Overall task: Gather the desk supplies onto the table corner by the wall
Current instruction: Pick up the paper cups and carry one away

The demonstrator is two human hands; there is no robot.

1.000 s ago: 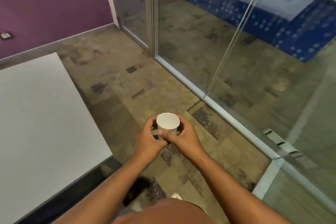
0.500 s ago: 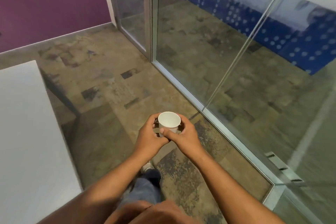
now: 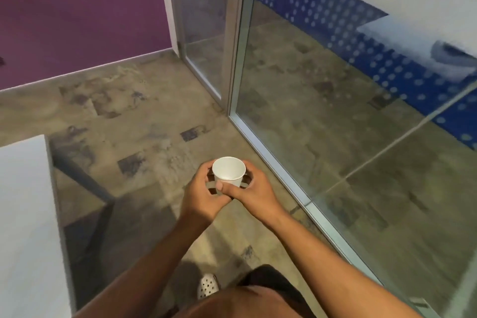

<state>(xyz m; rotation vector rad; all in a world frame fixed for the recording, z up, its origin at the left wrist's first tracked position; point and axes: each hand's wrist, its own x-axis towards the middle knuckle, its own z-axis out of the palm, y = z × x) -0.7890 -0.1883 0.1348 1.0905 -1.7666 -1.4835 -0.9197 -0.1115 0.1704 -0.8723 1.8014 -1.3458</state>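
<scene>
A white paper cup [image 3: 229, 169] stands upright between both hands, held over the floor in front of me. My left hand [image 3: 204, 195] curls round its left side and my right hand [image 3: 251, 190] wraps its right side, thumb across the front. A greyish ring-like thing [image 3: 244, 184] shows under the cup between the fingers; I cannot tell what it is. The white table [image 3: 23, 214] fills the lower left, its top bare in view, and the cup is to the right of its edge.
A glass partition [image 3: 335, 137] with a metal floor rail runs along the right, and a glass door [image 3: 204, 20] with a handle stands ahead. A purple wall [image 3: 77, 13] closes the far left. A dark table leg [image 3: 85, 183] slants under the table. My shoe [image 3: 207, 285] is on the floor below.
I have stepped forward along the table: its far end has slid down and left in view and the door looms closer. Both hands keep the same hold on the cup.
</scene>
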